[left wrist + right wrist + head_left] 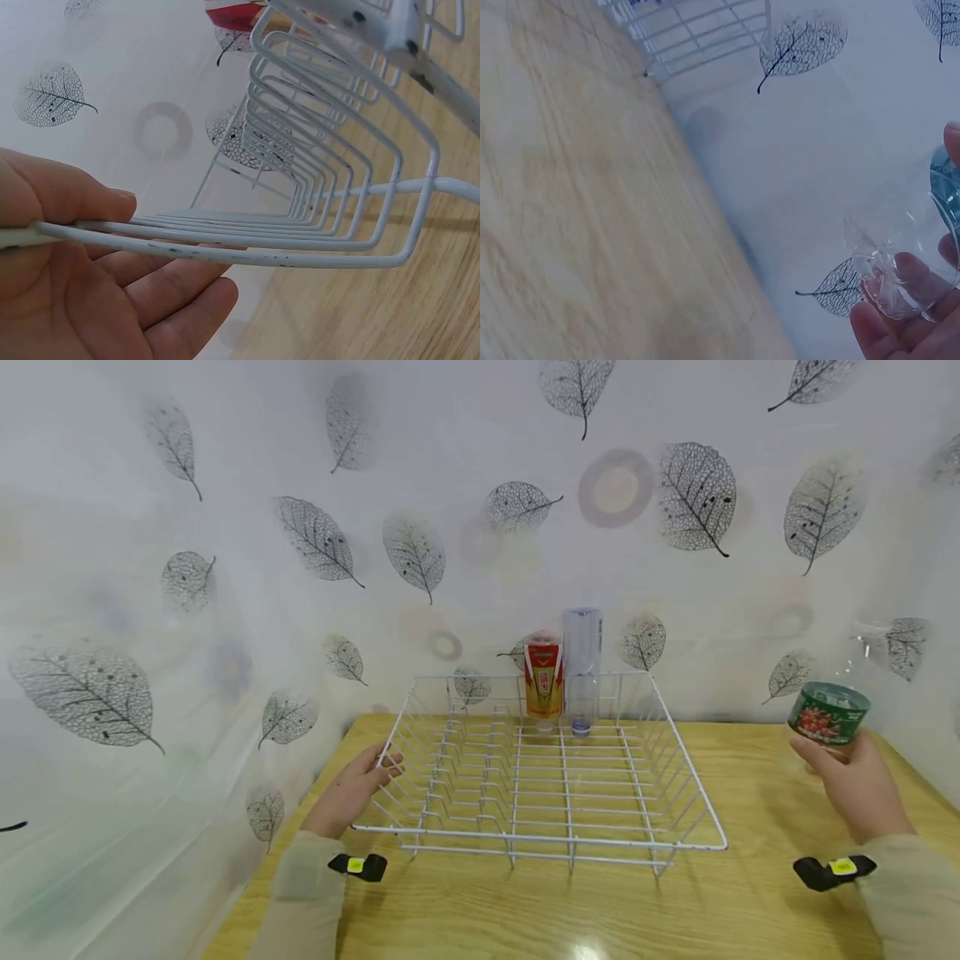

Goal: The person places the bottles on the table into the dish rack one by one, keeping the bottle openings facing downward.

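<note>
My left hand [348, 789] grips the left side of a white wire dish rack [540, 837]. In the left wrist view the thumb [82, 195] lies over the side wires and the other fingers are beneath them. Off to the right, my right hand [862, 793] holds a clear plastic bottle with a green label [828, 714] above the table. Its fingers wrap the lower part, and the ridged clear base [889, 281] shows in the right wrist view. Two bottles stand cap-down at the rack's back: a red and gold one [543, 681] and a clear one with a purple cap [582, 647].
The rack rests on a wood-grain table [480, 910]. A whitish curtain printed with leaves [465, 443] hangs close behind the table and along its left and right sides. Upright wire dividers [491, 777] run along the rack's left half.
</note>
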The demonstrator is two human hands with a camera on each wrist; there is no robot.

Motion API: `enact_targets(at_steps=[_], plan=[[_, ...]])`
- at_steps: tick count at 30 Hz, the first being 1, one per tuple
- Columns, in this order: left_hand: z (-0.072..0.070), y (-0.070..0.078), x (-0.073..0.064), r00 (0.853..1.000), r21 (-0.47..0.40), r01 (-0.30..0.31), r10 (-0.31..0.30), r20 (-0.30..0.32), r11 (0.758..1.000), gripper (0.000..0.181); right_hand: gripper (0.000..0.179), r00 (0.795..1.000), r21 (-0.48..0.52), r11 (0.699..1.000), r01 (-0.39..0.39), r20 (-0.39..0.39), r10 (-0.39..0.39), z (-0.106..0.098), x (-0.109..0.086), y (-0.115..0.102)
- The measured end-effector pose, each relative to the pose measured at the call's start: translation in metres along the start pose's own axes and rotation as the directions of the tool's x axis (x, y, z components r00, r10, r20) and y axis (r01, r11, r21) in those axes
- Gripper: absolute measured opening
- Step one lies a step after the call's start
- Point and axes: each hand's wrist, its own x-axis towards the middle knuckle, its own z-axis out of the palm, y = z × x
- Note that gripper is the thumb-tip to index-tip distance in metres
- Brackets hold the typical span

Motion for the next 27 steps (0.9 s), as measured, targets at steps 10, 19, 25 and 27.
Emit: enact_targets(at_steps=[10,19,25,27], plan=[[0.001,0.0,0.001,1.0,-0.016,-0.007,0.007,0.011,1.0,0.058,0.066,0.985,0.057,0.99,0.129,0.107,-0.135,0.004,-0.008,-0.048],[0.001,0.003,0.0,0.999,0.007,-0.022,0.022,0.035,1.0,0.054,0.066,0.965,0.082,0.981,0.176,0.183,-0.188,0.013,-0.017,-0.091],[-0.003,0.002,-0.001,0.999,0.053,-0.017,0.015,0.037,0.998,0.052,0.067,0.944,0.043,0.97,0.239,0.223,-0.243,0.026,-0.018,-0.119],[-0.003,0.003,-0.001,1.0,0.065,-0.003,0.001,0.03,0.998,0.052,0.067,0.936,0.036,0.966,0.257,0.241,-0.258,0.031,-0.02,-0.129]])
